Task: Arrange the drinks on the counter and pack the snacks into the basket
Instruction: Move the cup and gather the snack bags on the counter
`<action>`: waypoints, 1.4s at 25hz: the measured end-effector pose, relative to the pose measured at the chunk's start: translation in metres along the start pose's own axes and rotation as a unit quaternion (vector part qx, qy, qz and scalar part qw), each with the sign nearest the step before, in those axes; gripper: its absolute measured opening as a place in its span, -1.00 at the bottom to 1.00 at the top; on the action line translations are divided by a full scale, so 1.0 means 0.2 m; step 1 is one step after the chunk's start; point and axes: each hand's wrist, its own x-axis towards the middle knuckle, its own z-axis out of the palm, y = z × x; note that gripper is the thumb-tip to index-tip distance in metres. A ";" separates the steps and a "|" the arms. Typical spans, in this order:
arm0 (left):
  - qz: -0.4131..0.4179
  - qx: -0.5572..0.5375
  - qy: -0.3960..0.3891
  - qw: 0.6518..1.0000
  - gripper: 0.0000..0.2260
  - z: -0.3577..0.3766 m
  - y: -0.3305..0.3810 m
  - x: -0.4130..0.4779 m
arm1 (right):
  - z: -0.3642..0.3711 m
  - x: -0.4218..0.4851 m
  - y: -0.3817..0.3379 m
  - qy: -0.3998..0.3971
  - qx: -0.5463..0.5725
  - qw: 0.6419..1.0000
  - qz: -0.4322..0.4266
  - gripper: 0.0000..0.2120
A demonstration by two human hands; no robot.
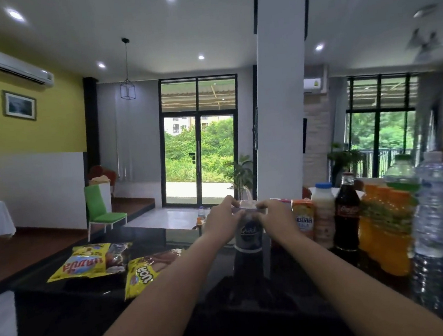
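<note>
dark cup (248,237) rim mostly hidden under left hand (223,217) and right hand (275,215); water bottles (434,201) blurred, rightmost cut by edge

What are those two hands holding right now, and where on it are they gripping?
The left hand and right hand both hold the dark labelled drink container, fingers curled round its top end, one hand on each side.

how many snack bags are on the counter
2. The left snack bag lies near the counter's left edge; the right snack bag lies beside it. Others may be hidden.
</note>
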 end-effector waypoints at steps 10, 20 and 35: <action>-0.014 -0.048 -0.005 0.999 -0.87 0.13 0.00 0.08 | 0.04 0.08 0.06 0.025 -0.096 0.995 -0.012 -0.83; 0.011 0.115 -0.050 0.992 -0.55 -0.13 -0.04 0.02 | -0.03 0.00 -0.04 0.004 -0.126 0.992 -0.007 -0.77; -0.181 0.244 -0.074 0.950 -0.30 -1.08 -0.77 -0.56 | 0.45 -0.55 -0.83 -0.299 -0.092 0.950 0.008 -0.20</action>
